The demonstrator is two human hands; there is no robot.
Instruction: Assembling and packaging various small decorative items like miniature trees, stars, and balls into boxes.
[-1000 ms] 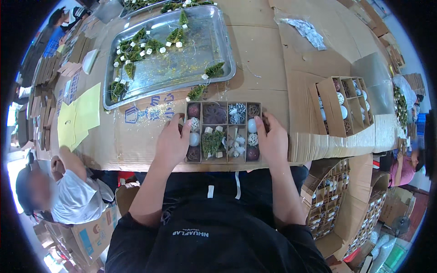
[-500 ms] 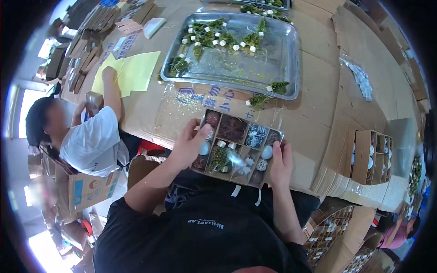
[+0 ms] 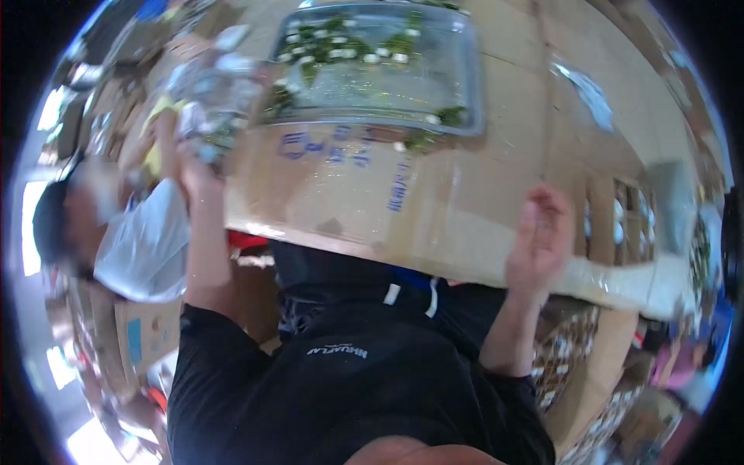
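Observation:
At the left of the table, my left hand is raised beside the co-worker's arm. It grips the divided ornament box, which is smeared by motion; green and white bits show in it, but its compartments cannot be made out. My right hand hovers over the table's near right part, blurred, fingers loosely curled and apart, holding nothing. Beyond both hands lies a metal tray with small green trees on white bases.
A co-worker in a white top sits close on the left, next to yellow paper. A divided cardboard box with white balls stands at the table's right. Farther back lies a clear bag. The table's cardboard edge runs before me.
The ornament box has gone from in front of me to the far left with my left hand. My right hand has let go of it and moved right and up. The view has shifted.

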